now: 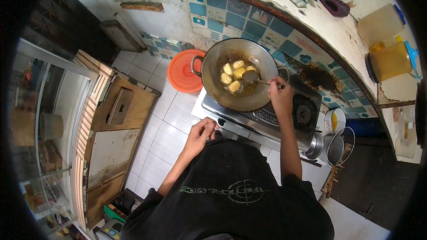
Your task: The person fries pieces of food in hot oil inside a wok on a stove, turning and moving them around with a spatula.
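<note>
My right hand (281, 94) is closed around the handle of a spatula (251, 77), whose blade dips into the oil of a large wok (218, 90). Several yellow pieces of food (235, 86) sit in bubbling oil around the blade; I cannot tell what food they are. The wok rests on the left side of a gas stove (249, 120). My left hand (202, 134) hangs in front of the stove's front left edge, close to a black knob (221, 122). Its fingers are curled in, and nothing shows in them.
An orange lid-like round (184, 71) is left of the wok. Right of the stove are a small pot (315, 146) and a white container (334, 120). A pitcher of yellow liquid (391, 62) stands on the ledge. A wooden cabinet (111, 146) flanks the left.
</note>
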